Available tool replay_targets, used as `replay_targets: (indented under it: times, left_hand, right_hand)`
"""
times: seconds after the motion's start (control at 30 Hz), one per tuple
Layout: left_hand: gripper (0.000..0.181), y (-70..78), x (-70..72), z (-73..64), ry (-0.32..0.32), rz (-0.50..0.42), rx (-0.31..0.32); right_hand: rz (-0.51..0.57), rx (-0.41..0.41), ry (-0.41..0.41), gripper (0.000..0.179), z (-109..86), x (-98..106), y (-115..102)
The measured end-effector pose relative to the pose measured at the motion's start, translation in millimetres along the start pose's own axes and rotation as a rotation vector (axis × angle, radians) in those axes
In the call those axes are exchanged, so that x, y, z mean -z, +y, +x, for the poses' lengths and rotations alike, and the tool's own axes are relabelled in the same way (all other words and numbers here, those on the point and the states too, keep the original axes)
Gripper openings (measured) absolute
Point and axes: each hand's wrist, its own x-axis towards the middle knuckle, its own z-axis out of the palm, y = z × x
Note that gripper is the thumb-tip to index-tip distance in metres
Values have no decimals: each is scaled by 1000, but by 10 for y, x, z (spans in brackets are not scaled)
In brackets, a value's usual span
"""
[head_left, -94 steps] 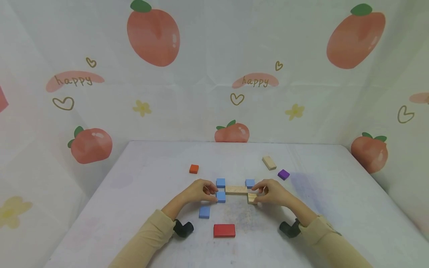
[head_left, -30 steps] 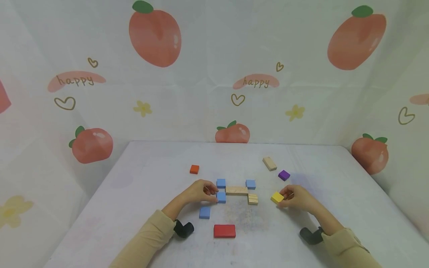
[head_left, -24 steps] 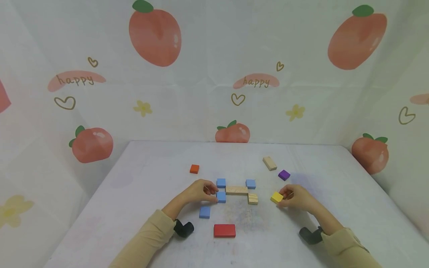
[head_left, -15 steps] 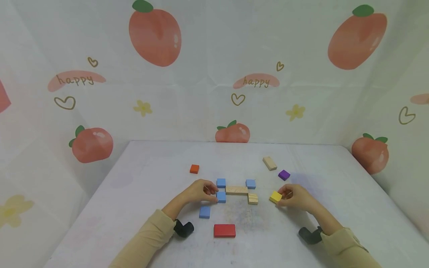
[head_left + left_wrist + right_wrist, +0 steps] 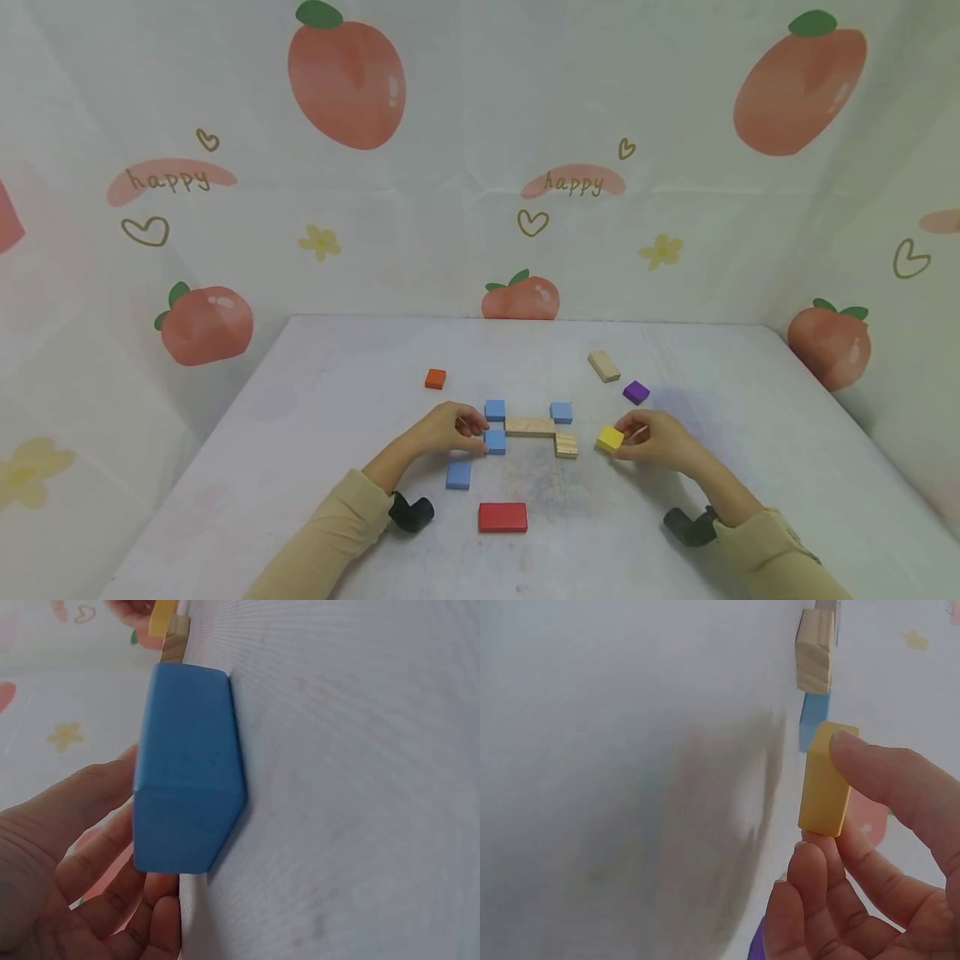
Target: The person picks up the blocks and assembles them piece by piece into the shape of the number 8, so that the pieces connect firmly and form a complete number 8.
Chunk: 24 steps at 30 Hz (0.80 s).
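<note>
My left hand (image 5: pixel 447 429) stays low at the left side of a blue block (image 5: pixel 494 442), its thumb tip at the block's near left corner. A large blue block (image 5: pixel 187 750) hides its fingertips in the left wrist view, so a grip cannot be made out. Between thumb and fingers, my right hand (image 5: pixel 662 440) pinches a yellow block (image 5: pixel 611 438), held tilted just right of a short striped wooden block (image 5: pixel 566 446). That block meets the right end of a long wooden block (image 5: pixel 529 427). Two more blue blocks sit beyond, at the far left (image 5: pixel 495 409) and far right (image 5: pixel 561 412).
Nearer me lie a loose blue block (image 5: pixel 458 476) and a red block (image 5: pixel 502 517). Farther back are an orange block (image 5: pixel 435 378), a pale wooden block (image 5: pixel 603 366) and a purple block (image 5: pixel 636 392). A printed cloth (image 5: pixel 450 242) hangs behind the white table (image 5: pixel 337 358).
Earlier, my right hand was at the short wooden block. It then appeared farther right holding the yellow block and has since moved slightly left with it. My left hand keeps its place.
</note>
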Motion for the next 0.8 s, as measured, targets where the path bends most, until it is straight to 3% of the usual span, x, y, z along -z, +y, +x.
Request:
replay_targets:
  times: [0.6,0.8]
  left_hand:
    - [30,13,-3,-1,5,13,7]
    - [30,7,3,-2,7,11,-18]
  right_hand:
    - [8,73,-19,34,19,-35,-93]
    - [17,76,-33,34,34,-50,-93]
